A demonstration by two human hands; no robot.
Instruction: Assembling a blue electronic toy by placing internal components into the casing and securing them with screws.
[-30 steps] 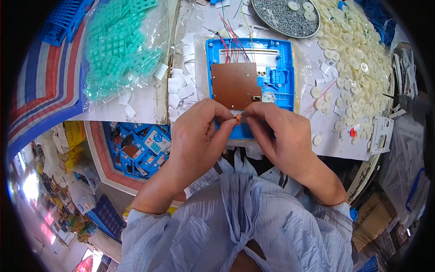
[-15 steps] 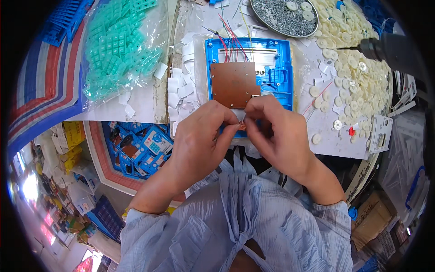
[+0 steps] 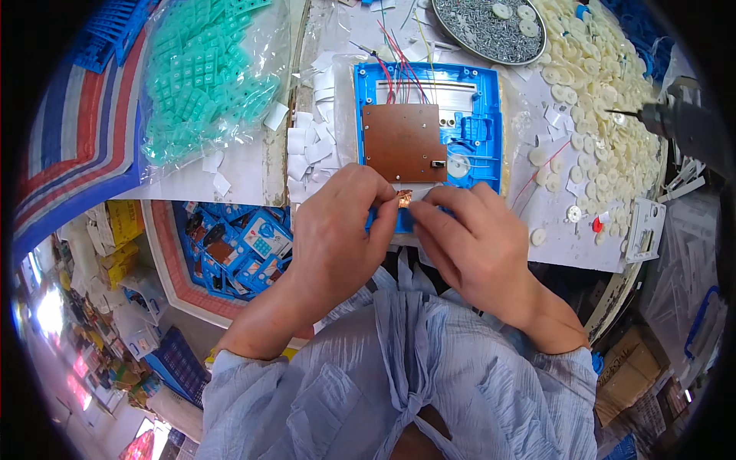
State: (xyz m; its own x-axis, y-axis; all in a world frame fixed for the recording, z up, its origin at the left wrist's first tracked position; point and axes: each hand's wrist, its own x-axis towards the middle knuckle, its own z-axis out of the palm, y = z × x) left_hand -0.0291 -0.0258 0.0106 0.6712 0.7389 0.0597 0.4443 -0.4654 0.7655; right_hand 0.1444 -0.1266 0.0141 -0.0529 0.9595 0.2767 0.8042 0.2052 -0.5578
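A blue plastic housing (image 3: 491,172) lies open in front of me with a brown circuit board (image 3: 402,142) in it. Red and other thin wires (image 3: 399,70) rise behind the board. Just below the board's near edge is a small shiny copper-coloured piece (image 3: 405,198). My left hand (image 3: 341,226) pinches its left side between thumb and fingertips. My right hand (image 3: 479,241) is beside its right side, fingers loosely extended and apart from the piece. A white disc (image 3: 458,165) shows in the housing, right of the board.
Green keypads (image 3: 203,84) in a clear bag lie at the left. White paper pieces (image 3: 310,146) are scattered beside the housing. A metal dish of screws (image 3: 483,34) and many cream discs (image 3: 606,115) spread at the right, near a dark power screwdriver (image 3: 682,119). A bin (image 3: 165,245) holds blue assemblies.
My right fingers have loosened and drawn slightly away, exposing the copper-coloured piece. My left hand stays pinched at it. The whole view has shifted slightly.
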